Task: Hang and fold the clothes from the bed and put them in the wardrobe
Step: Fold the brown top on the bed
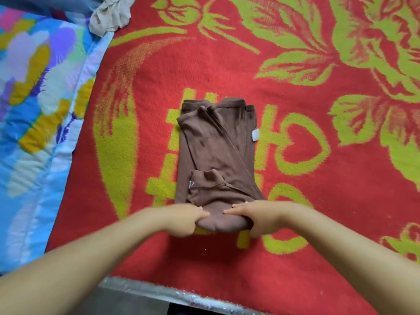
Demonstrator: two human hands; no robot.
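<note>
While the brown garment (216, 151) lies folded in the middle of the red blanket (318, 178), a colourful quilt (38, 98) lies left of it and a beige cloth (109, 15) beyond it to the left. The left hand (181, 218) grips its near edge, and the right hand (256, 218) grips the same rolled edge beside it.
</note>
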